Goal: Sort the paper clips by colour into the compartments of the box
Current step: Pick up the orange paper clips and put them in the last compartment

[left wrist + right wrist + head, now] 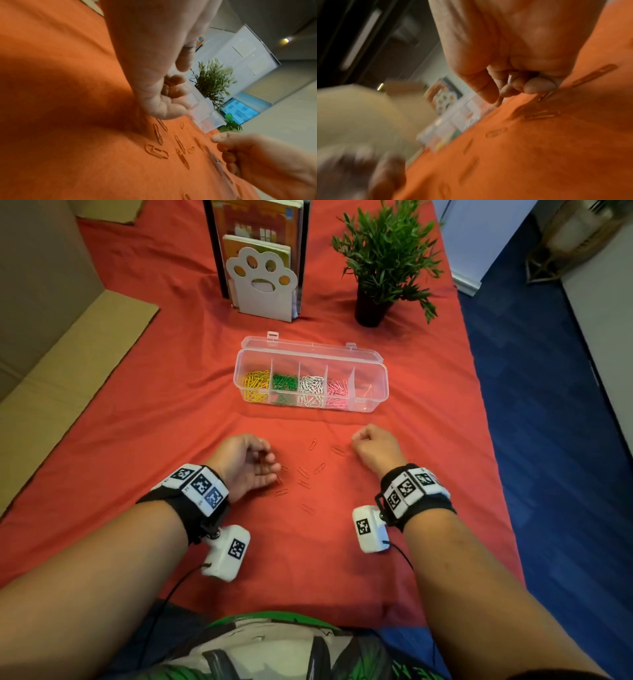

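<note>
A clear box (384, 378) lies open on the red cloth, with yellow, green, white and pink clips in separate compartments; the rightmost holds little. Several orange paper clips (303, 472) lie loose between my hands, hard to tell from the cloth. My left hand (257, 467) rests on its side at their left edge, fingers curled over some orange clips (169, 83) in the palm. My right hand (361, 438) is fisted at the clips' far right, thumb and fingers pinching an orange clip (544, 95) against the cloth. The right wrist view is blurred.
A paw-shaped bookend (262, 289) with books stands behind the box, and a potted plant (380, 268) sits to its right. Cardboard (68, 371) lies along the left. The table's right edge drops to blue floor (548, 440).
</note>
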Available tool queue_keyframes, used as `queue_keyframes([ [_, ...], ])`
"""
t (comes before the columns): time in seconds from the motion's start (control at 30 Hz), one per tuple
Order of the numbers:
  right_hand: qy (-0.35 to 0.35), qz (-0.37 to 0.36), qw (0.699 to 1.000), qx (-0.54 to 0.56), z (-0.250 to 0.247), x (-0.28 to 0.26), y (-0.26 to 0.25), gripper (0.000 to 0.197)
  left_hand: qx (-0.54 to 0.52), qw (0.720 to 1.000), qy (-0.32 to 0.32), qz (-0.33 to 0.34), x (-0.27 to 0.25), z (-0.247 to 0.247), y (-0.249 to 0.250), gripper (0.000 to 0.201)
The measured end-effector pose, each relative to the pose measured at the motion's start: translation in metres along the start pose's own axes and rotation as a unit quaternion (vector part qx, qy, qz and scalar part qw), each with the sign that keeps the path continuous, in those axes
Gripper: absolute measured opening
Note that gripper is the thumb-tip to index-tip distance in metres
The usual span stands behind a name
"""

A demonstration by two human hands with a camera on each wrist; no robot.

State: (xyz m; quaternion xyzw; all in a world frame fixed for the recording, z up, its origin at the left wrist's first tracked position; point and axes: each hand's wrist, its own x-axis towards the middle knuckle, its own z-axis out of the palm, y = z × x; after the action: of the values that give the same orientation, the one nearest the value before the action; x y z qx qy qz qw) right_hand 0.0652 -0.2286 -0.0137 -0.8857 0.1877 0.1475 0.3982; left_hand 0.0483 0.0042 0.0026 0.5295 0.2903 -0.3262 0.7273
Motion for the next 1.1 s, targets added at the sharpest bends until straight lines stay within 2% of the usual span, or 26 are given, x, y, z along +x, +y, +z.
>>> queue_keyframes([
  [0.07,0.005,-0.068,0.991,-0.118,0.01,-0.002,0.0,0.008,0.01,1.0,-0.007,0.0,0.0,0.001,-0.002,0.022],
  [0.13,0.009,-0.121,0.97,-0.21,0.023,-0.006,0.003,0.018,0.143,0.987,0.019,0.075,0.002,0.003,-0.01,0.021],
  [0.17,0.014,-0.135,0.96,-0.245,0.028,-0.008,0.003,0.022,0.253,0.959,0.029,0.127,0.003,0.003,-0.014,0.018],
  [0.23,0.028,-0.155,0.942,-0.298,0.034,-0.016,0.002,0.023,0.478,0.852,0.034,0.211,0.003,-0.001,-0.023,0.007],
  [0.3,0.032,-0.176,0.926,-0.331,0.038,-0.023,0.0,0.022,0.61,0.753,0.038,0.242,0.003,-0.006,-0.031,0.014],
  [0.37,0.013,-0.192,0.926,-0.324,0.039,-0.028,-0.001,0.021,0.656,0.707,0.044,0.26,0.002,-0.008,-0.038,0.02],
  [0.4,-0.005,-0.186,0.94,-0.285,0.039,-0.029,-0.001,0.018,0.665,0.695,0.046,0.268,0.001,-0.008,-0.039,0.02],
  [0.5,-0.053,-0.097,0.993,-0.047,0.038,-0.03,-0.002,0.018,0.676,0.678,0.035,0.288,0.002,-0.007,-0.042,0.014],
  [0.57,-0.083,-0.018,0.988,0.13,0.036,-0.035,-0.002,0.028,0.671,0.684,0.029,0.284,0.003,-0.008,-0.042,0.014],
  [0.6,-0.102,0.021,0.97,0.22,0.034,-0.038,-0.002,0.03,0.668,0.688,0.028,0.282,0.004,-0.008,-0.042,0.014],
  [0.67,-0.134,0.083,0.905,0.395,0.027,-0.044,-0.004,0.027,0.669,0.69,0.032,0.276,0.005,-0.009,-0.042,0.016],
  [0.7,-0.139,0.101,0.876,0.45,0.023,-0.046,-0.005,0.024,0.671,0.687,0.038,0.277,0.005,-0.009,-0.042,0.016],
  [0.73,-0.138,0.109,0.863,0.474,0.022,-0.046,-0.005,0.022,0.674,0.682,0.046,0.278,0.004,-0.009,-0.042,0.017],
  [0.77,-0.133,0.105,0.872,0.46,0.022,-0.045,-0.005,0.02,0.679,0.677,0.054,0.278,0.003,-0.009,-0.042,0.018],
  [0.83,-0.121,0.088,0.918,0.367,0.026,-0.042,-0.005,0.022,0.693,0.665,0.068,0.271,0.001,-0.009,-0.043,0.017],
  [0.87,-0.124,0.085,0.931,0.333,0.028,-0.042,-0.006,0.024,0.7,0.658,0.07,0.269,0.001,-0.009,-0.044,0.015],
  [1.0,-0.138,0.096,0.938,0.304,0.038,-0.042,-0.008,0.027,0.72,0.64,0.07,0.259,0.0,-0.008,-0.049,0.013],
  [1.03,-0.121,0.079,0.954,0.263,0.039,-0.042,-0.009,0.026,0.725,0.633,0.072,0.26,0.0,-0.008,-0.049,0.014],
  [1.1,-0.063,0.014,0.992,0.112,0.041,-0.039,-0.008,0.02,0.729,0.625,0.076,0.268,0.0,-0.009,-0.049,0.018],
])
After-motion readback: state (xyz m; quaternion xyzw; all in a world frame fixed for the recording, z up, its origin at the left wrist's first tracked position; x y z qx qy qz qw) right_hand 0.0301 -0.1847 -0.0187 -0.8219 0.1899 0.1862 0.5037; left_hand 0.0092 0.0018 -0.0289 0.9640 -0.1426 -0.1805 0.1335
